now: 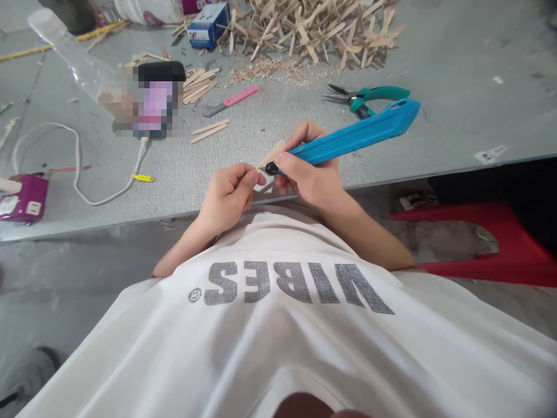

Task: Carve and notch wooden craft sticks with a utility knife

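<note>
My right hand (311, 165) is wrapped round a blue utility knife (352, 134), its handle sloping up to the right. The black tip of the knife meets a small wooden stick (270, 154), which my left hand (230, 188) pinches between thumb and finger. Both hands are close together over the table's near edge. Fingers partly hide the blade and the lower end of the stick. Beyond them lie two loose popsicle sticks (209, 131) and a pink craft knife (237, 98). Green-handled pliers (369, 98) rest behind the blue knife.
Many joined wooden-stick pieces (304, 26) are heaped at the back, with wood chips (274, 71) before them. A blue box (209, 26), a stack of sticks (199, 86), a phone (154, 107) on a white cable (78, 168) and a plastic bottle (82, 61) stand left. A red stool (513, 244) is below right.
</note>
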Available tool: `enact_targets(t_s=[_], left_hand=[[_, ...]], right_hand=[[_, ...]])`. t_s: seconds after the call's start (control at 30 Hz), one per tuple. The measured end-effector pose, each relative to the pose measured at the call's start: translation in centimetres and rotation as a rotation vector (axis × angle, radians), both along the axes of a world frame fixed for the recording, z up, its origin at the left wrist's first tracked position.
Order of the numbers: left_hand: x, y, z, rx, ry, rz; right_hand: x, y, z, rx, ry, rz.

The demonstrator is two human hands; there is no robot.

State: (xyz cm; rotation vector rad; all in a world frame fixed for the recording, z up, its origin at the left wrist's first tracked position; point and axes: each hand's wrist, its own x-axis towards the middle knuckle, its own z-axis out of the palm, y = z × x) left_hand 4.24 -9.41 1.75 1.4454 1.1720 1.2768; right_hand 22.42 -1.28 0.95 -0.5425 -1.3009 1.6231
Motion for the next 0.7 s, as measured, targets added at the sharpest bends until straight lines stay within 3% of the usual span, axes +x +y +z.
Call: enact_targets(t_s=[0.37,0.7], left_hand=[[0.2,0.0,-0.5,0.041,0.003,0.064],[0.6,0.0,-1.3,0.153,0.053,0.107]], right_hand=[[0.1,-0.4,0.3,0.028,0.035,-0.046],[0.4,-0.2,0.5,-0.015,0.003,0.0]])
